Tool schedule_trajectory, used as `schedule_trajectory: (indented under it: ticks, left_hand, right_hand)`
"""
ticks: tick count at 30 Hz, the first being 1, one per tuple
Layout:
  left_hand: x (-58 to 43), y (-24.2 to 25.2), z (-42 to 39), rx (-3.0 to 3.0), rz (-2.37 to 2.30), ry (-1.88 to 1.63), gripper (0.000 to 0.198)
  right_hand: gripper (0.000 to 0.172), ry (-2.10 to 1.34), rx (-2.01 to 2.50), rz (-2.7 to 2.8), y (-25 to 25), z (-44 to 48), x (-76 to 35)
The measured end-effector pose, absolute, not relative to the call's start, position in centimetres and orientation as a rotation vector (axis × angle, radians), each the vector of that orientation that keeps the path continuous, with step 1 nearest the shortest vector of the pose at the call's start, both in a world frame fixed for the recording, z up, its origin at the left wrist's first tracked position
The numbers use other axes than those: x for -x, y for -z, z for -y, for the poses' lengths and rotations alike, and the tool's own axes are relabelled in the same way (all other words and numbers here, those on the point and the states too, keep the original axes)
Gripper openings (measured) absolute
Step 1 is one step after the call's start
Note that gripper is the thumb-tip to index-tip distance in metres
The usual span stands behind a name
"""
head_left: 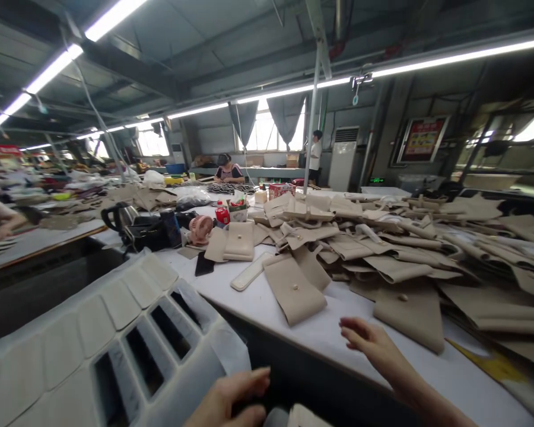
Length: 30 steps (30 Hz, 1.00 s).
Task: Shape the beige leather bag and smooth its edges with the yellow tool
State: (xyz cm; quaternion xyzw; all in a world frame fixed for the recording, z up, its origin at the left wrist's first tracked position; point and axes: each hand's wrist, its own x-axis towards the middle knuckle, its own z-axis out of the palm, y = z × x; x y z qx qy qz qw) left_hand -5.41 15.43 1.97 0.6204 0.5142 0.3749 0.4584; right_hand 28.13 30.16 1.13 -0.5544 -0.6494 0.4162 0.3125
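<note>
My left hand (pixel 229 398) is at the bottom centre, its thumb and fingers apart with nothing seen between them. Just right of it, a pale beige piece (pixel 303 417) and a grey rounded thing are cut off by the lower edge. Over the white table (pixel 249 302), my right hand (pixel 368 339) reaches in from the right with loosely bent fingers and holds nothing. Closest to it are two beige leather-like flap panels with metal studs, one panel (pixel 293 287) to its upper left and another panel (pixel 412 314) to its upper right.
A large heap of beige pieces (pixel 382 237) covers the right side. At left stands a white rack (pixel 160 391) with flat pale panels (pixel 78 326) and dark slots. A kettle (pixel 122 220), a pink fan (pixel 200 229) and a black phone (pixel 204 263) sit behind. People work farther off.
</note>
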Motion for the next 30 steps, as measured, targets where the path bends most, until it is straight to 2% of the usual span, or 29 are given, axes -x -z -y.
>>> schedule_trajectory:
  ticks: [3,6,9,12,14,18,21,23,26,30]
  left_hand:
    - [4.6,-0.7,-22.9,-1.122,-1.302,-1.168,0.064]
    - [3.3,1.1,-29.3,-0.991,-1.375,-1.219,0.071]
    - [1.5,3.0,-32.7,-0.879,-1.372,-1.173,0.053]
    - [-0.2,4.0,-33.6,-0.812,-1.346,-1.172,0.029]
    - [-0.9,4.2,-33.5,-0.793,-1.329,-1.19,0.021]
    - [-1.0,3.9,-33.0,-0.777,-1.301,-1.211,0.009]
    - [-0.8,3.1,-31.9,-0.727,-1.266,-1.217,0.007]
    - [-0.7,2.4,-30.8,-0.685,-1.217,-1.222,0.009]
    - [-0.8,1.2,-28.5,-0.643,-1.159,-1.23,0.022]
    - [-1.1,-1.4,-24.0,-0.741,-1.188,-1.306,0.044]
  right_hand:
    - [0.039,-0.939,1.589,1.747,-1.3,-36.8,-24.8]
    - [0.027,-0.809,1.795,1.788,-1.2,-40.4,-21.9]
    - [0.036,-0.698,1.949,1.818,-0.7,-41.7,-19.3]
    - [0.045,-0.562,2.021,1.806,-0.4,-41.8,-17.3]
    - [0.05,-0.514,2.068,1.764,-0.5,-41.6,-16.9]
    - [0.043,-0.623,2.084,1.738,-1.2,-40.7,-17.7]
    - [0.035,-0.64,1.993,1.749,-2.0,-39.6,-18.4]
    - [0.03,-0.612,1.915,1.745,-2.7,-38.7,-18.6]
    - [0.023,-0.587,1.773,1.708,-3.8,-37.3,-19.4]
    - [0.032,-0.67,1.536,1.564,-5.7,-34.7,-22.2]
